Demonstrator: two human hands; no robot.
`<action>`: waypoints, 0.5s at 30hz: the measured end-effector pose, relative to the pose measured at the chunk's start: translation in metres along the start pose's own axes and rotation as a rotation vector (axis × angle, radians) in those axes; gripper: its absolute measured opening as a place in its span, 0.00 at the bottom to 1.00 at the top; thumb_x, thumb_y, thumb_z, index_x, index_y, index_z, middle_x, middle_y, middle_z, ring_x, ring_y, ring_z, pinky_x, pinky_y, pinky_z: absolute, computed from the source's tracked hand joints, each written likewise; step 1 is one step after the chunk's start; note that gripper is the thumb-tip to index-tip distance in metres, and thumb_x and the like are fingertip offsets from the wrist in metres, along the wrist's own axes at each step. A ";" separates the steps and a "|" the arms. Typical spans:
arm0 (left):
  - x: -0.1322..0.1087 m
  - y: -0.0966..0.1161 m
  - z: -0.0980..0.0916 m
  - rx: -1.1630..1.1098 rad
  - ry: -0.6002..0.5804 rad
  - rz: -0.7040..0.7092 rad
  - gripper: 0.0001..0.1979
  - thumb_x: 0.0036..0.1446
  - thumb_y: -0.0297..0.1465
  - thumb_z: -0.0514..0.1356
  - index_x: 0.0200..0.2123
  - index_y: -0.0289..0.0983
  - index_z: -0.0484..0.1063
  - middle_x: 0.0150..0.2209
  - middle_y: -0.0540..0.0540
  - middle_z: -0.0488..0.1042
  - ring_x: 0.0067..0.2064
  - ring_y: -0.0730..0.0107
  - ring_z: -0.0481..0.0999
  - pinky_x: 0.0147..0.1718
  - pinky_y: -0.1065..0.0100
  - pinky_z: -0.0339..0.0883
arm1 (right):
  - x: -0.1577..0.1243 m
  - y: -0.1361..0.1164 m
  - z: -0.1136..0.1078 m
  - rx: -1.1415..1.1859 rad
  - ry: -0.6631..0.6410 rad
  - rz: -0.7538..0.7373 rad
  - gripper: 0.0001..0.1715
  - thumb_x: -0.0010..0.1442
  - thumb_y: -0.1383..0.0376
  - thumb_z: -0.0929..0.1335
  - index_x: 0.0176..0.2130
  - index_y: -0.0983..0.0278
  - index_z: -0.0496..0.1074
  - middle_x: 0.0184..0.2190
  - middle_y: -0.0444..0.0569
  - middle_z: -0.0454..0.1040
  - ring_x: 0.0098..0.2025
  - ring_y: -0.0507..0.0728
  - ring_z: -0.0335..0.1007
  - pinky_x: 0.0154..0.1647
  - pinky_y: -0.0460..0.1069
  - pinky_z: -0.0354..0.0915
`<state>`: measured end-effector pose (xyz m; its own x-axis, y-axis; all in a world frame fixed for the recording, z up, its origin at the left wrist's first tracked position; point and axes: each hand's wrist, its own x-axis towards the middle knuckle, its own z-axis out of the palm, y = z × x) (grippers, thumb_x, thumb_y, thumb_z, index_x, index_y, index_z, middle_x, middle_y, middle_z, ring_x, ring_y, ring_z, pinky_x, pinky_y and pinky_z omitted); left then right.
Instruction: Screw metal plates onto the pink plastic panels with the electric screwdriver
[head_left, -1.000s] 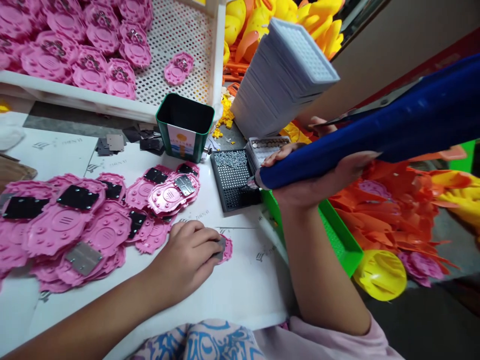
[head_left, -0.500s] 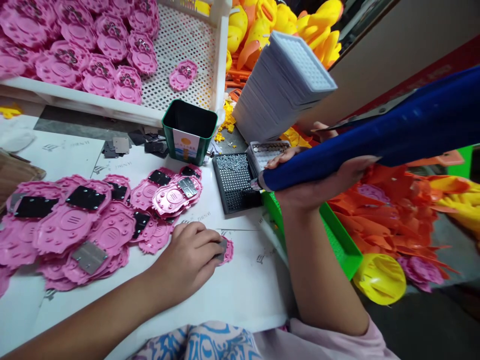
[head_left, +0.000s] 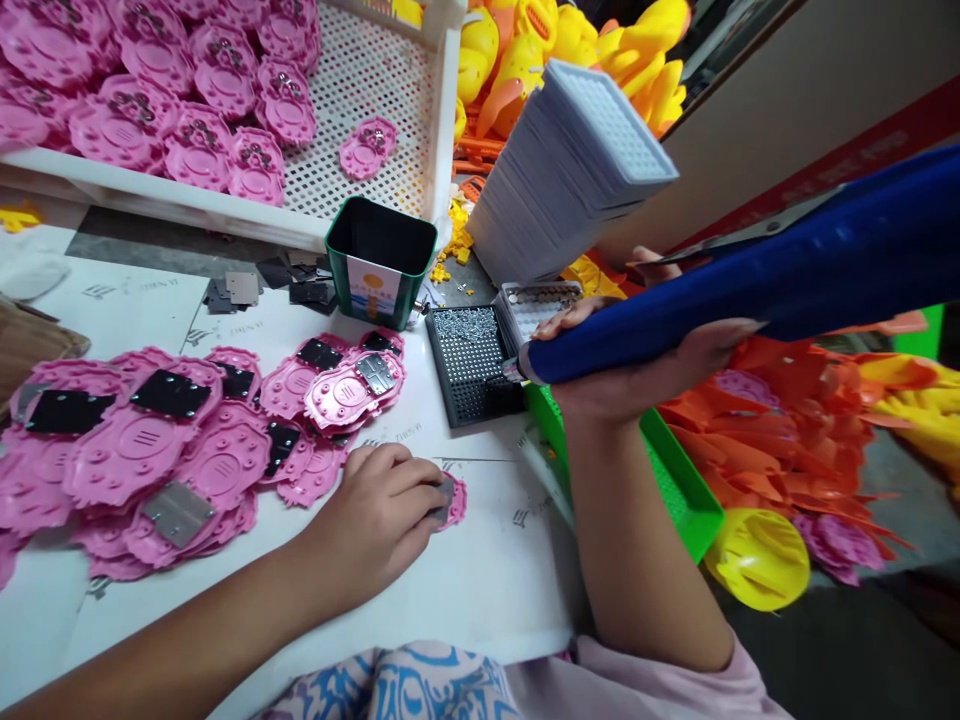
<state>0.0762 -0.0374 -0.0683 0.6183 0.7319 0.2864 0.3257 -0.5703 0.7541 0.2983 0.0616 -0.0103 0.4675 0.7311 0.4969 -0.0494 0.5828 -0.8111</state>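
Note:
My left hand (head_left: 386, 515) rests on the white tabletop with its fingers curled over a pink plastic part (head_left: 457, 503). A dark metal plate lies on that part; most of both is hidden under the hand. My right hand (head_left: 630, 385) is wrapped round a long blue screwdriver (head_left: 697, 290), apparently a powered one, held slanting. Its tip (head_left: 513, 370) is over the right side of a black perforated tray (head_left: 450, 385), where small screws (head_left: 469, 323) are heaped at the far end. Whether a screw is on the tip I cannot tell.
Pink parts with metal plates (head_left: 171, 395) pile up at left. Behind stand a dark green bin (head_left: 349, 245), loose plates (head_left: 241, 289) and a white crate (head_left: 442, 130) of pink parts. A tall tray stack (head_left: 540, 180), green tray (head_left: 701, 535) and orange pieces (head_left: 772, 440) lie rightward.
The screwdriver in my right hand has shifted very slightly, its tip staying over the screw tray. My left hand stays in place on the pink part.

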 end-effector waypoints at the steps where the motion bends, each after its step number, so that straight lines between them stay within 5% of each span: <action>1: 0.000 0.000 0.000 0.000 0.000 0.000 0.08 0.66 0.28 0.56 0.41 0.41 0.75 0.43 0.49 0.79 0.45 0.63 0.68 0.46 0.59 0.54 | 0.000 -0.001 0.001 -0.001 -0.001 0.001 0.26 0.59 0.39 0.61 0.41 0.54 0.73 0.21 0.38 0.67 0.18 0.50 0.69 0.17 0.45 0.68; 7: 0.000 0.000 0.000 0.013 0.005 0.014 0.08 0.66 0.27 0.56 0.41 0.40 0.76 0.43 0.49 0.79 0.45 0.63 0.68 0.45 0.60 0.55 | 0.000 -0.005 0.006 0.012 -0.029 0.071 0.35 0.45 0.33 0.69 0.39 0.55 0.74 0.18 0.37 0.69 0.17 0.50 0.69 0.18 0.46 0.68; 15: -0.001 -0.001 0.000 0.025 -0.001 0.013 0.08 0.65 0.27 0.56 0.41 0.41 0.76 0.44 0.49 0.79 0.45 0.62 0.68 0.45 0.59 0.55 | 0.001 -0.005 0.011 0.033 0.036 0.090 0.38 0.42 0.33 0.69 0.42 0.56 0.73 0.17 0.36 0.67 0.14 0.52 0.67 0.14 0.47 0.66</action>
<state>0.0751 -0.0376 -0.0691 0.6232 0.7240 0.2958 0.3354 -0.5891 0.7351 0.2896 0.0635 -0.0021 0.4910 0.7684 0.4105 -0.1217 0.5271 -0.8410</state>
